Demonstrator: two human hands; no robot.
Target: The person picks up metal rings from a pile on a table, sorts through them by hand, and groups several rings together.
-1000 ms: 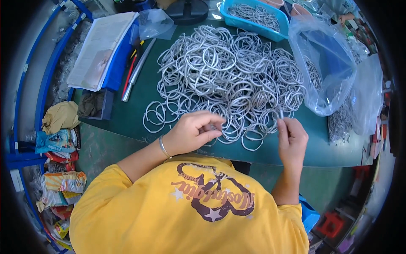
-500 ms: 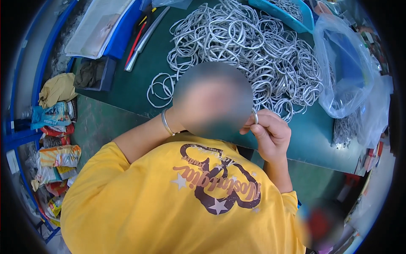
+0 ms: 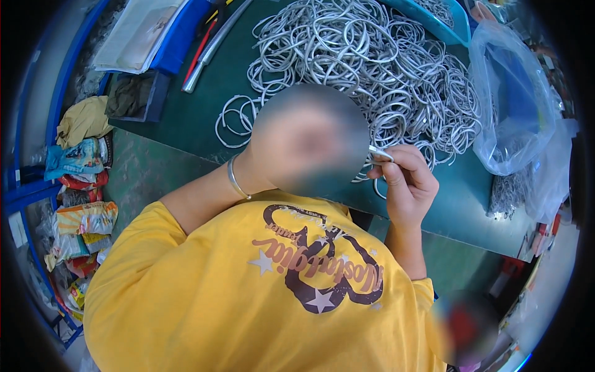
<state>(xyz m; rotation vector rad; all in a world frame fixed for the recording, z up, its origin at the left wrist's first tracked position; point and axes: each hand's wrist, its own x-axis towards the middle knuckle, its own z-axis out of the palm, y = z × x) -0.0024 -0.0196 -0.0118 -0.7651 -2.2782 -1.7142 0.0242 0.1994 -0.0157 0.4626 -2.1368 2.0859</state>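
I can see the right hand [image 3: 410,181] pinching a small silvery metal piece [image 3: 380,153] between thumb and fingers, at the near side of the heap of silvery rings [image 3: 347,53] on the green tabletop [image 3: 192,127]. A blur covers the left hand [image 3: 285,146], so I can't tell its grip. A light fingertip pinch, with the piece's end left clear, seems the steadiest way.

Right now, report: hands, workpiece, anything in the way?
Right hand pinches curved silver metal piece. Left hand blurred out, its grip unreadable. Tangled silver loops heaped on green table beyond both hands.
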